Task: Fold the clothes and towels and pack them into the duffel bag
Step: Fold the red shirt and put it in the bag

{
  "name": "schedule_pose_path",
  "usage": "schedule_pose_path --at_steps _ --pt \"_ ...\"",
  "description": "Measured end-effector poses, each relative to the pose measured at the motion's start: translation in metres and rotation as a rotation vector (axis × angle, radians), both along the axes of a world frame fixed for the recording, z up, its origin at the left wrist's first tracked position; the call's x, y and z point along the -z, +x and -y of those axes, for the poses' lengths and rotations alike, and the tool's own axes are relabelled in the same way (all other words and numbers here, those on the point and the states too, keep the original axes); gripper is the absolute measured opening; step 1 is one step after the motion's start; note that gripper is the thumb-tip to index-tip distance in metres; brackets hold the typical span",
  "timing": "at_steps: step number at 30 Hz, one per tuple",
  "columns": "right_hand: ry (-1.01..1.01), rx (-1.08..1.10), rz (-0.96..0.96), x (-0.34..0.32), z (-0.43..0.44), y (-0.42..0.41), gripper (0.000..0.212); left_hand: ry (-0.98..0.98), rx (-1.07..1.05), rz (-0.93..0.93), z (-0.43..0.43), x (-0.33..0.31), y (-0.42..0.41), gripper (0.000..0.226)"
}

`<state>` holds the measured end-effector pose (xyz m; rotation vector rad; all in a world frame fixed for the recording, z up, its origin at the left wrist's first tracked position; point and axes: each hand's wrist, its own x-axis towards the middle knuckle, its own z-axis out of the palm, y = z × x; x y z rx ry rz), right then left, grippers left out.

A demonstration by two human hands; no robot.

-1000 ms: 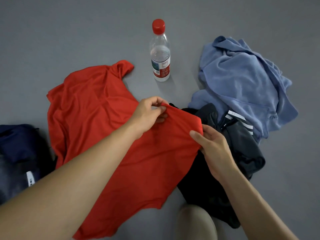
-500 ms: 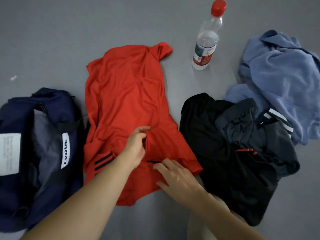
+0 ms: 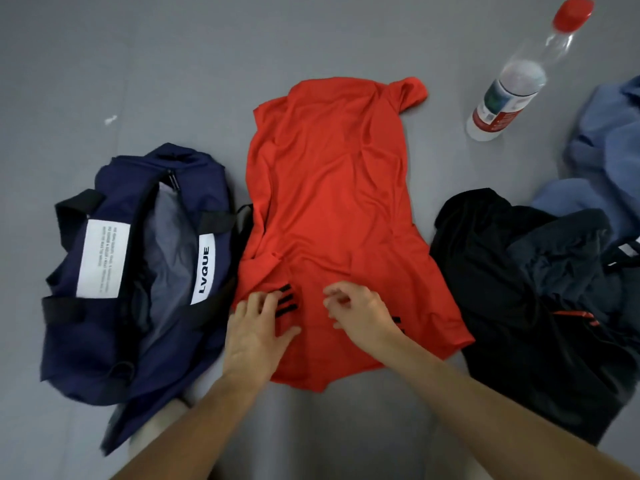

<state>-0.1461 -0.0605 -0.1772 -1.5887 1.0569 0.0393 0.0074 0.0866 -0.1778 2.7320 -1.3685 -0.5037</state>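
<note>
Left hand [image 3: 256,336] now flat on red shirt [image 3: 332,188], grip spread; right hand [image 3: 363,311] lifted, loosely curled, empty

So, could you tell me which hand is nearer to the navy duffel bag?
Left. The left hand lies flat on the red shirt, right beside the duffel bag; the right hand is over the shirt's middle, farther away.
</note>
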Motion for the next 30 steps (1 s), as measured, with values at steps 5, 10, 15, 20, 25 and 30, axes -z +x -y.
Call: schedule_pose_path --at_steps 5,10,15,20,25,30 --pt "0.131 0.034 -0.026 0.006 -0.01 0.051 0.029 -0.107 0.008 0.025 -0.022 0.009 0.015 0.022" --pt "0.18 0.103 -0.1 0.005 -0.02 0.073 0.041 -0.188 -0.08 -0.126 -0.022 0.003 0.026 0.036" --pt "0.309 0.054 -0.091 0.006 -0.035 0.095 0.036 -0.313 -0.189 -0.179 -0.024 -0.005 0.054 0.043" --pt "0.504 -0.03 0.123 -0.009 -0.045 0.066 0.017 -0.292 -0.293 -0.227 -0.021 -0.003 0.109 0.036" --pt "0.355 -0.087 -0.046 0.016 -0.059 0.045 0.013 -0.171 -0.26 -0.315 -0.01 -0.006 0.089 0.043" --pt "0.344 0.105 -0.036 0.007 -0.048 0.065 0.035 -0.313 -0.47 -0.209 -0.034 -0.006 0.032 0.03"
